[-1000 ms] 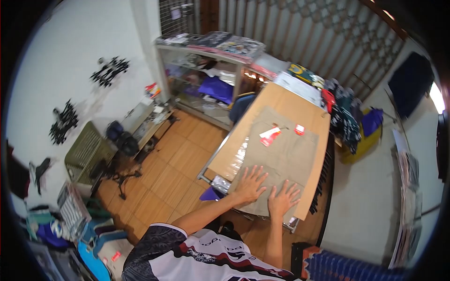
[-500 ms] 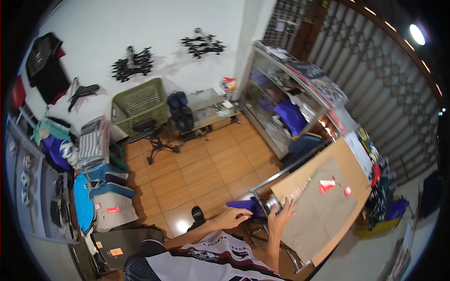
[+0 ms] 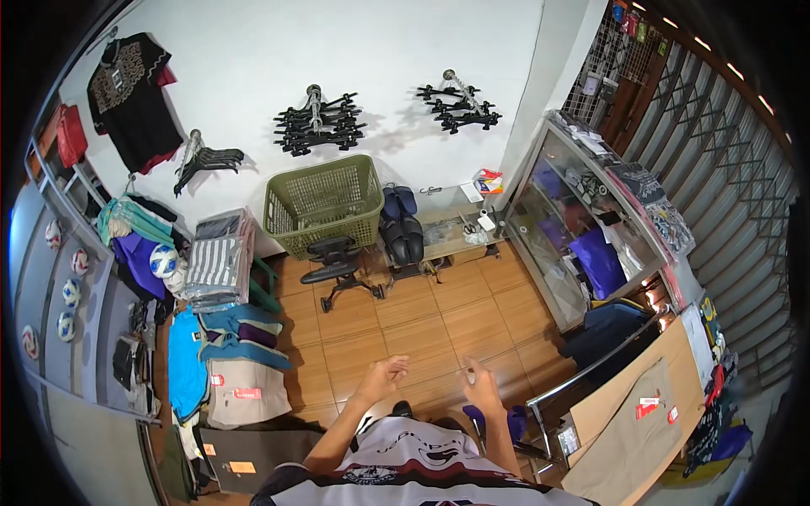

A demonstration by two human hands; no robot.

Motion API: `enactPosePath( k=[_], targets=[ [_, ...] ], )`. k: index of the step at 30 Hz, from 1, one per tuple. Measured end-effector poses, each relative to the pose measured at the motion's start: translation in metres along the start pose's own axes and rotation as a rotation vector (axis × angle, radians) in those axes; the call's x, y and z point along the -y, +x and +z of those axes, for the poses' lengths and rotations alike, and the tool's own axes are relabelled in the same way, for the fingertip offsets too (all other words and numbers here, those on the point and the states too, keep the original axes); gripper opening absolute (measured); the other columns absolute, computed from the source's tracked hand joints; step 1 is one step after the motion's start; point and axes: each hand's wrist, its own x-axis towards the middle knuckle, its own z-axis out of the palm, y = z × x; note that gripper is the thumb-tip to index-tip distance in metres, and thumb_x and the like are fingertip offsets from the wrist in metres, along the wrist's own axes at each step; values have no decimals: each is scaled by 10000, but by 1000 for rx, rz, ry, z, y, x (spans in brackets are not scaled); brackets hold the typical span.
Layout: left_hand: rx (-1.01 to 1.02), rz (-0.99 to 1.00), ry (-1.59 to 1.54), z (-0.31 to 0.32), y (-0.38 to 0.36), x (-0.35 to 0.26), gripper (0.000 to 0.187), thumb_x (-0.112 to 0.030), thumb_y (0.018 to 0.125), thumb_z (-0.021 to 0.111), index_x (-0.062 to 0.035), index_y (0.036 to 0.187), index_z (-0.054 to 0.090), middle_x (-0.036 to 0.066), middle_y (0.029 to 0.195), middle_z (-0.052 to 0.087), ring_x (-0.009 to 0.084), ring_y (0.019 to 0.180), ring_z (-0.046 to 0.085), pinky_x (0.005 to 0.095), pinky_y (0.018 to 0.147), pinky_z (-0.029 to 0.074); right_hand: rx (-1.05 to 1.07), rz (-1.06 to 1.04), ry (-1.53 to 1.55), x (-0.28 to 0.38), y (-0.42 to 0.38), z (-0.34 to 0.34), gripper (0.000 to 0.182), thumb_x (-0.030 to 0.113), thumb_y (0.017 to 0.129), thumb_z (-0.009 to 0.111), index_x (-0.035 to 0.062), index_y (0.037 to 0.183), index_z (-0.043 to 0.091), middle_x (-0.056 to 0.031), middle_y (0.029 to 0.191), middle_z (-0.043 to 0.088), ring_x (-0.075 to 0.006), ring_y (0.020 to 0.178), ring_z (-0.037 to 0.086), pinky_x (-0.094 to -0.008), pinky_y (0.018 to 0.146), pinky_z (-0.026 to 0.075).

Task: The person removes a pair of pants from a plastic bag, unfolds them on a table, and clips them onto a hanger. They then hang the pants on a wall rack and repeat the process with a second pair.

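Both hands are held out in front of the patterned white shirt [image 3: 413, 447], above the tiled floor. My left hand [image 3: 386, 377] is on the left with its fingers curled; whether it holds something small cannot be made out. To the right of it, my right hand [image 3: 478, 384] has its index finger raised apart from the others, with nothing visible in it. The two hands do not touch. Folded beige trousers [image 3: 637, 430] with red tags lie on the board [image 3: 692, 375] to the right, away from both hands.
A green basket [image 3: 325, 207] and black stool [image 3: 332, 271] stand near the wall. Sandals [image 3: 402, 228] are beside them. A glass cabinet [image 3: 548, 261] is on the right. Stacked clothes [image 3: 240, 367] lie on the left, and a metal rail [image 3: 591, 358] edges the board.
The view has swung right to left, so the board now sits farther right. My right hand has left the board's edge. Both hands are now over the floor.
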Motion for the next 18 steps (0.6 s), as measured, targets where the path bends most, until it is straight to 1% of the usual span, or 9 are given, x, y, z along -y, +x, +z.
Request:
enactPosePath(
  k=[2,5,6,7,8,11,12,15,18],
  targets=[
    [-17,-45,-46,-6,9,14,410,24,919,701,34,1318,607,153,1128,738,219,990,734,335,926,583,97,-61,8,-20,11,23,432,183,899,727,-14,1273,639,-263,1146,710,-419,1071,691,-460,897,559],
    [15,-129,-95,-8,28,10,456,14,906,732,31,1342,602,114,1061,748,186,969,728,323,897,585,174,-28,1,-31,31,39,433,198,889,734,-6,1261,648,-248,1141,717,-422,1070,690,-464,893,561],
    [35,-154,-110,-6,36,6,466,2,907,739,31,1351,599,103,1037,750,177,965,724,319,886,585,189,-16,3,-19,40,33,428,203,878,740,-4,1243,654,-244,1117,723,-417,1044,698,-464,886,565],
    [55,-180,-125,-5,45,5,477,-9,909,746,31,1360,596,91,1013,751,167,960,721,314,876,584,186,-23,-6,-23,51,35,423,202,876,740,-4,1235,655,-242,1110,725,-414,1039,699,-464,881,566],
    [65,-144,-119,-3,57,9,447,-47,911,767,45,1323,621,53,948,749,159,933,732,291,842,583,182,-32,-15,-32,61,36,418,202,874,741,-3,1228,657,-240,1103,727,-412,1035,701,-465,876,566],
    [133,-139,-142,-6,98,2,463,-56,925,758,45,1349,602,47,931,747,144,910,719,289,821,575,156,-25,-59,-33,104,33,404,204,873,744,3,1214,662,-234,1078,732,-412,1018,703,-469,867,565],
    [151,-140,-157,-6,115,7,476,-61,936,749,43,1370,584,51,923,743,132,875,700,291,806,565,144,-17,-77,-33,121,31,399,205,873,746,6,1210,664,-232,1070,734,-414,1011,704,-471,865,564],
    [168,-173,-148,-9,172,15,453,-88,946,744,38,1356,599,61,934,737,126,848,690,297,795,564,151,-43,-95,-67,179,37,454,210,888,755,1,1273,636,-243,1123,730,-392,1014,718,-438,860,575],
    [190,-73,-22,-18,232,2,415,-128,973,721,25,1343,616,63,940,726,121,831,682,300,764,565,107,-26,-78,-60,239,22,451,201,891,759,-4,1273,637,-238,1106,736,-393,997,719,-433,848,577]
  ],
)
